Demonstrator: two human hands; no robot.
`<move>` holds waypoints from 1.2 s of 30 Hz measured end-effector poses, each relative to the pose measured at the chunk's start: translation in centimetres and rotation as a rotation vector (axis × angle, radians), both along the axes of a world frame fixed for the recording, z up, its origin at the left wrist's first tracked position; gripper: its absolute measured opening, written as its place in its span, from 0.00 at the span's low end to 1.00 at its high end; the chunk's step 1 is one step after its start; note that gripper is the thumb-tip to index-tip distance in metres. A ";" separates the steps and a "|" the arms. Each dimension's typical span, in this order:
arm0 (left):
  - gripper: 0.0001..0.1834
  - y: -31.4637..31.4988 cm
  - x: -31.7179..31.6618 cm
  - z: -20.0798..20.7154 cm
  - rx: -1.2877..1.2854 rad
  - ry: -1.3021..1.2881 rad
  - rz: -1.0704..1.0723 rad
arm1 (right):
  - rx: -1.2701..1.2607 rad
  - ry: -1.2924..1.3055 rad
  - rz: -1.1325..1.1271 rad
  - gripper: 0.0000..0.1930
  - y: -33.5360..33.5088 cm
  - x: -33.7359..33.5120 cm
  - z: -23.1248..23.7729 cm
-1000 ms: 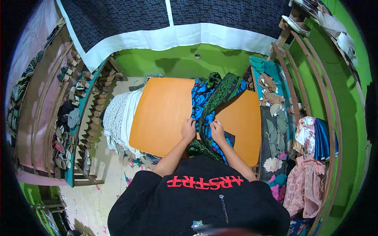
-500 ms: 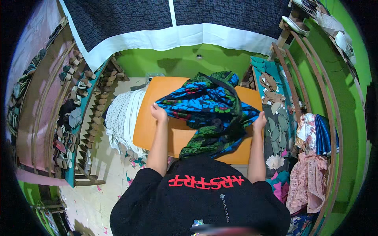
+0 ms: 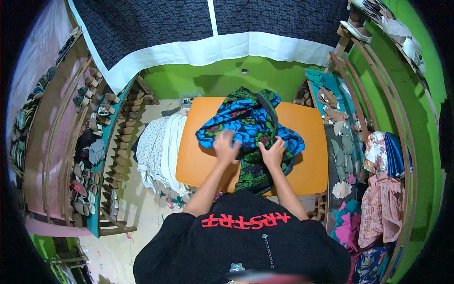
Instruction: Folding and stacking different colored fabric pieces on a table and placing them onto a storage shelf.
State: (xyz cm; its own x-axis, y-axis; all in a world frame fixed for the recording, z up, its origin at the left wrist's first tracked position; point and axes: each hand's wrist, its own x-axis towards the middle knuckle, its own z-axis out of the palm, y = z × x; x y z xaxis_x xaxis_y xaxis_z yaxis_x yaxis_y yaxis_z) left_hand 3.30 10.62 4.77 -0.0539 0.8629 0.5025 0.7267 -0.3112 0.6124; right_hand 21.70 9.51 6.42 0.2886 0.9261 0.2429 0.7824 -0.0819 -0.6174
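Observation:
A patterned cloth (image 3: 239,113) in blue, black and green, with small red flowers, lies bunched on an orange table (image 3: 309,128). Its lower part trails toward the table's near edge, by my chest. My left hand (image 3: 227,146) is over the left part of the cloth, its fingers smeared by motion, so whether it grips is unclear. On the cloth's near right part rests my right hand (image 3: 273,152), thumb and fingers apart against the fabric. Both forearms reach in over the near table edge.
White and dotted cloth (image 3: 161,142) hangs at the table's left side. A rack of shoe-shaped pieces (image 3: 118,142) stands farther left. On the right, a bench holds flat cut pieces (image 3: 343,146), beside a pink lacy cloth (image 3: 378,208) on a wooden rack. A dark, white-edged curtain (image 3: 165,28) hangs ahead.
Both hands have moved inward from the cloth's outstretched left and right corners to its middle. Those corners have dropped onto the table, and the cloth is more bunched.

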 end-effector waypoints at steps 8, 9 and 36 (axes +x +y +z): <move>0.08 -5.7 0.3 -7.8 -0.339 0.292 -0.159 | -0.062 0.478 -0.114 0.17 -3.3 2.1 -8.2; 0.04 -5.6 -0.8 -7.8 -0.356 0.235 -0.155 | -0.104 0.533 -0.155 0.16 -4.1 2.6 -7.1; 0.29 -7.0 2.8 -9.7 -0.969 -1.340 -0.668 | -0.275 0.028 0.143 0.15 -10.4 -6.5 -3.6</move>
State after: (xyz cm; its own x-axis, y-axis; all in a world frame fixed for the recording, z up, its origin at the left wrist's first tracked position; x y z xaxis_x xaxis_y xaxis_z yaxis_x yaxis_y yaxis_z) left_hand 6.10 3.62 -4.90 0.4890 0.8392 -0.2377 -0.4601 0.4797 0.7471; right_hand 15.17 -0.90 2.84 0.1533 0.9878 -0.0287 0.7810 -0.1389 -0.6089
